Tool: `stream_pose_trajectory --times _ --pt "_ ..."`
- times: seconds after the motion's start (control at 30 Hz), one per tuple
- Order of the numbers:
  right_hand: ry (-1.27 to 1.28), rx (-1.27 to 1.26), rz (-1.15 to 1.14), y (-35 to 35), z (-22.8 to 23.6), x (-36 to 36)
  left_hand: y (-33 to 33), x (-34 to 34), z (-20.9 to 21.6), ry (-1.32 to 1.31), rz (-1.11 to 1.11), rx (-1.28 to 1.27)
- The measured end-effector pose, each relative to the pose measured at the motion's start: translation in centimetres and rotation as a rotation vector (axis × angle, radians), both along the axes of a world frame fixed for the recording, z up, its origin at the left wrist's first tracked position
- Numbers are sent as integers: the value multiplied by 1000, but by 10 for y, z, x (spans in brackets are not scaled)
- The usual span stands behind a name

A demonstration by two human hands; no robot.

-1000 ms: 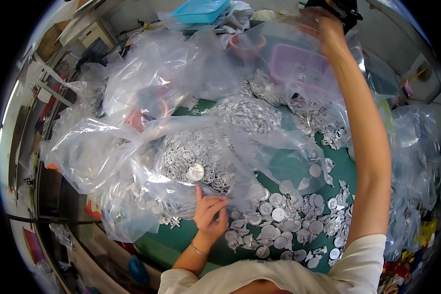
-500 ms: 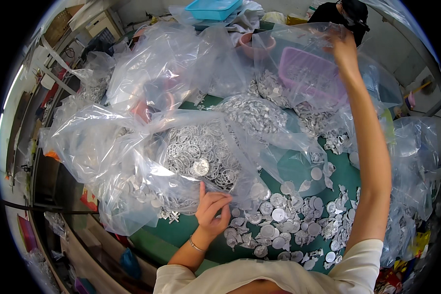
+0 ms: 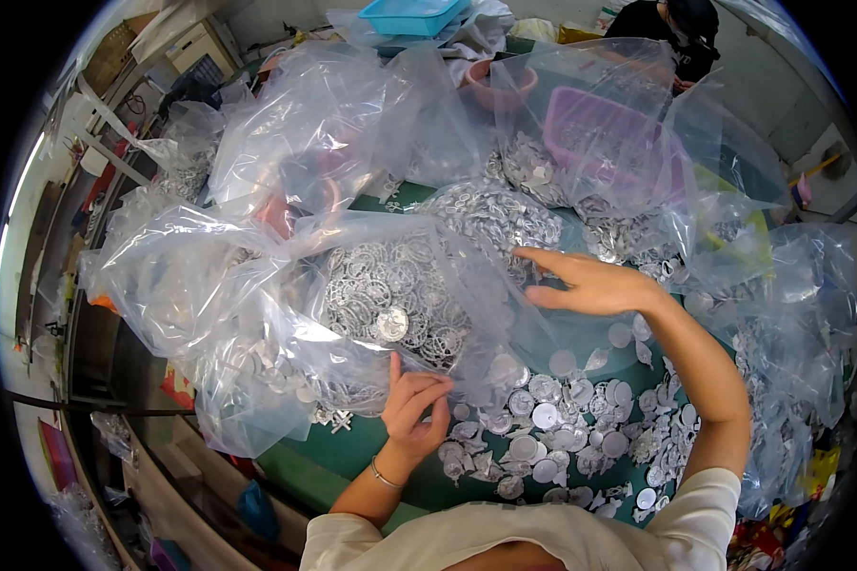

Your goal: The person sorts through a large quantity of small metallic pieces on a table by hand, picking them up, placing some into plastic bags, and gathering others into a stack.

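Observation:
Silver openwork metal pieces (image 3: 381, 281) fill a clear plastic bag (image 3: 257, 243) in front of me, with one round medallion (image 3: 391, 324) lying on top. My left hand (image 3: 414, 409) is at this bag's near edge, index finger stretched toward the medallion and the other fingers loosely bent apart; nothing shows in it. My right hand (image 3: 595, 284) hovers over the table's middle, fingers stretched and empty. Its fingertips point at a second clear bag of small silver pieces (image 3: 495, 214). Loose round silver discs and charms (image 3: 543, 433) are spread on the green table near me.
A purple basket (image 3: 567, 124) with silver pieces stands at the back right, partly behind clear plastic. Further back are a pinkish bowl (image 3: 500, 86) and a blue tray (image 3: 414, 14). More clear bags (image 3: 295, 124) crowd the left. Another person (image 3: 671, 38) is at the far right.
My right hand has come down and left from the raised plastic bag by the purple basket, letting go of it. My left hand has stayed in place.

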State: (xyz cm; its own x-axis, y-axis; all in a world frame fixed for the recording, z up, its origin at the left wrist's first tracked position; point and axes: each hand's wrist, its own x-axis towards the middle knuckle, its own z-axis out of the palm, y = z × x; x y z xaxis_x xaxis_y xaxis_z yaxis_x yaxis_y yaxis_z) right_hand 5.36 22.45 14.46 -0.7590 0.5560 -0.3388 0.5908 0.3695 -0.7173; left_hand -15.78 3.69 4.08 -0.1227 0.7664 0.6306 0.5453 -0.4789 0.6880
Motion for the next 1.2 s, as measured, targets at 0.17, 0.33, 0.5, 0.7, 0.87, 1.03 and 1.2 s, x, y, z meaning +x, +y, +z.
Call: stream_pose_trajectory --times 0.17,0.33,0.5,0.7,0.87,1.03,1.2 --pt "237 -7 278 -9 -4 34 0 1 0 -4 -3 -5" --pt "140 379 161 -41 -19 32 1 2 1 -1 6 4" --pt "183 540 29 -41 -13 28 2 3 0 -3 13 8" --pt "254 765 6 -55 -2 20 3 6 0 1 38 11" --pt "266 840 44 -53 -4 17 5 8 -3 11 38 2" --pt "422 315 428 1 -18 18 -2 8 -1 32 81 5" --pt "559 165 -514 118 -63 -35 5 9 -3 47 77 8"
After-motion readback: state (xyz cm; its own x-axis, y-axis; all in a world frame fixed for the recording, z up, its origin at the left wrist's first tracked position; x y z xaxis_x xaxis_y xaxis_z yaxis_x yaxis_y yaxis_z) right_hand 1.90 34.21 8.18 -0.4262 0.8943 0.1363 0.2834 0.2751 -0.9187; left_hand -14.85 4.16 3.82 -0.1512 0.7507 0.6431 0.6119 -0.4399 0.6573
